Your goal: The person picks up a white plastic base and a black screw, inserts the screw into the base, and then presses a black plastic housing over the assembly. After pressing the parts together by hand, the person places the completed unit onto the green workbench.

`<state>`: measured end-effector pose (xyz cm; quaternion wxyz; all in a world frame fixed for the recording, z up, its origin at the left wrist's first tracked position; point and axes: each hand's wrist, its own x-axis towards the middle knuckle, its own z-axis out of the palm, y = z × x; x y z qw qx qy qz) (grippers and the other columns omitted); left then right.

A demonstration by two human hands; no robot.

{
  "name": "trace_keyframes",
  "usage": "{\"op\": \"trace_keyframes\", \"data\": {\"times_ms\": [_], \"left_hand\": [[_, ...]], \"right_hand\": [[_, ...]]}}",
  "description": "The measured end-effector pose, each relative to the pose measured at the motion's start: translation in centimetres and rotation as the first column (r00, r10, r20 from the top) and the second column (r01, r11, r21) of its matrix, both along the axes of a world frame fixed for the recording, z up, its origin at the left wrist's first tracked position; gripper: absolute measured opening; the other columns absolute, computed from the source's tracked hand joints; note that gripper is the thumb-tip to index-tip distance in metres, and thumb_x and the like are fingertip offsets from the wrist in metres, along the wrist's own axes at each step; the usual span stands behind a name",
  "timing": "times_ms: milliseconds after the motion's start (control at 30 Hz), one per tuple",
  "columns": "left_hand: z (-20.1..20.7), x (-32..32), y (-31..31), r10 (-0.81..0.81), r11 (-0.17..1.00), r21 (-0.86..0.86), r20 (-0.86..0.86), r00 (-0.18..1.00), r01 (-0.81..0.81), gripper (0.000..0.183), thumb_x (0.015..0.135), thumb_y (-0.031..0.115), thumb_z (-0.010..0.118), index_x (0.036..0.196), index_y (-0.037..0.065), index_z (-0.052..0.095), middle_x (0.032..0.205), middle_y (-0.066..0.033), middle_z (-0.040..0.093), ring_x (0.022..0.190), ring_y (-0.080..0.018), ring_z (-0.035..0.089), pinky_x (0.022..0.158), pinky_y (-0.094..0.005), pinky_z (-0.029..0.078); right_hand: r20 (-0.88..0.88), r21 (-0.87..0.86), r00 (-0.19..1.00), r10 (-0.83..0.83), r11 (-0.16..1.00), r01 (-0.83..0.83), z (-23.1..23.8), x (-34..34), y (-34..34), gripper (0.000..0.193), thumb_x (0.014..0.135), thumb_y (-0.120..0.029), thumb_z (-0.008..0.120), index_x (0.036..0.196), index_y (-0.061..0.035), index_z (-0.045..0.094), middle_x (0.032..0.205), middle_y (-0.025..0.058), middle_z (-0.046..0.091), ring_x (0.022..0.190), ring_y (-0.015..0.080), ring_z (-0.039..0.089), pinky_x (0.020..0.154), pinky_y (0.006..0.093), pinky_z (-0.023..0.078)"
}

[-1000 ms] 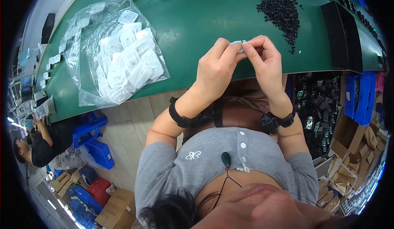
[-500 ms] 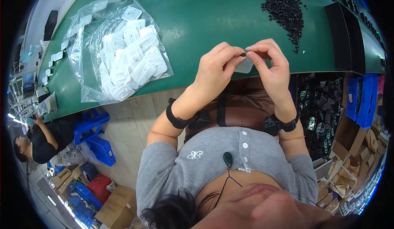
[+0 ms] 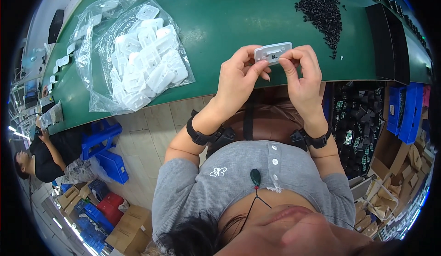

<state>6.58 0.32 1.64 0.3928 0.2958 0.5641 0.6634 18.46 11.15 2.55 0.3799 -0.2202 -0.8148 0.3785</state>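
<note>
My left hand grips a pale translucent plastic plate by its left end and lower edge, above the front of the table. The plate is a rounded rectangle with its broad face turned up to me. A small black part sits at about its middle, with a thin dark stem running toward my right hand. The thumb and forefinger of that hand are pinched on the stem, at the plate's right side. Whether the black part is seated in a hole is too small to tell.
A clear bag with many similar plates lies on the green table at left. Small black parts are heaped at far right, near a black box. Another person works at far left.
The plate has been raised and turned from below my fingers to face me. My left hand now holds its end, and my right hand stays pinched on the black part.
</note>
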Motion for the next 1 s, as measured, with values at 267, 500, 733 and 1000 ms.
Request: {"op": "trace_keyframes", "data": {"times_ms": [267,500,733,1000], "left_hand": [[-0.8,0.9,0.3,0.101,0.992,0.083,-0.103,0.990,-0.093,0.008,0.091,0.000,0.060,0.098,-0.005,0.059,0.094,-0.0085,0.062,0.073,-0.0129,0.062,0.065,-0.0244,0.052],[-1.3,0.1,0.3,0.150,0.984,0.141,-0.369,0.917,-0.104,0.008,0.093,0.002,0.060,0.096,-0.005,0.057,0.098,-0.0085,0.058,0.075,-0.0114,0.060,0.061,-0.0223,0.049],[-0.3,-0.5,-0.1,0.074,0.995,0.077,-0.061,0.995,-0.069,0.010,0.094,0.005,0.060,0.097,-0.005,0.059,0.093,-0.0061,0.059,0.073,-0.0098,0.060,0.058,-0.0213,0.047],[0.1,-1.6,0.2,-0.013,1.000,0.020,-0.120,0.993,0.016,0.006,0.092,0.002,0.060,0.092,-0.004,0.061,0.088,-0.0055,0.059,0.064,-0.0086,0.057,0.055,-0.0214,0.046]], "right_hand": [[0.054,-0.092,0.999,-0.006,0.996,0.011,-0.3,-0.7,-0.9,0.014,0.086,-0.011,0.069,0.084,-0.0018,0.058,0.077,0.0061,0.054,0.065,0.0169,0.052,0.057,0.0274,0.042],[-0.032,-0.241,0.999,-0.014,0.970,0.006,-1.2,-1.0,-1.6,0.018,0.085,-0.012,0.072,0.089,-0.0017,0.058,0.083,0.0058,0.053,0.066,0.0154,0.048,0.060,0.0261,0.042],[0.075,0.017,0.997,-0.009,1.000,0.008,0.5,-0.2,0.4,0.036,0.078,-0.016,0.078,0.104,-0.0066,0.056,0.105,0.0022,0.053,0.081,0.0116,0.046,0.069,0.0236,0.035],[0.195,-0.349,0.945,0.262,0.919,-0.182,0.8,-0.7,2.6,0.034,0.077,-0.012,0.077,0.102,-0.0051,0.055,0.094,-0.0013,0.055,0.077,0.0061,0.045,0.067,0.0220,0.035]]}}
